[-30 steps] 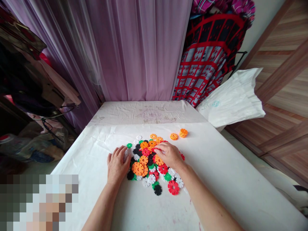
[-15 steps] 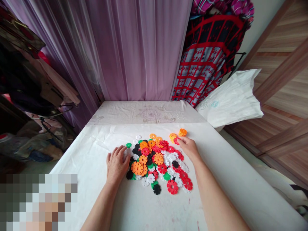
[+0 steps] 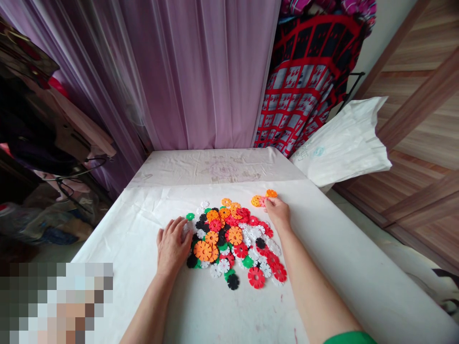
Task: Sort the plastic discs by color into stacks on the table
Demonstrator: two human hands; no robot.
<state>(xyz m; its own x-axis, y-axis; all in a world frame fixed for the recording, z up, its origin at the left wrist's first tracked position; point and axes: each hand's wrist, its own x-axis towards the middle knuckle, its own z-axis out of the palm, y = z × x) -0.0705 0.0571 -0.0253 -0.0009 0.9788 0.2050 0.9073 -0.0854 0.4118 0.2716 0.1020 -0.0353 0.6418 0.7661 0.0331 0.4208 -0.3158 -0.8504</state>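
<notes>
Left hand [image 3: 173,247] lies open, flat against the left edge of a heap of multicoloured plastic snowflake discs [image 3: 234,236] on a white-sheeted table [image 3: 322,253]. Right hand [image 3: 278,213], fingers narrowly closed, meets a red disc [image 3: 263,202] just beside an orange disc [image 3: 256,201]; hold on it: cannot tell.

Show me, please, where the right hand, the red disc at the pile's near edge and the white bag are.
right hand [image 3: 278,214]: head view, back of the hand
red disc [image 3: 256,277]: head view, its centre
white bag [image 3: 342,143]: head view, its middle

Plastic discs [image 3: 234,235] on table [image 3: 340,258] (bag [image 3: 340,143] behind, right).
</notes>
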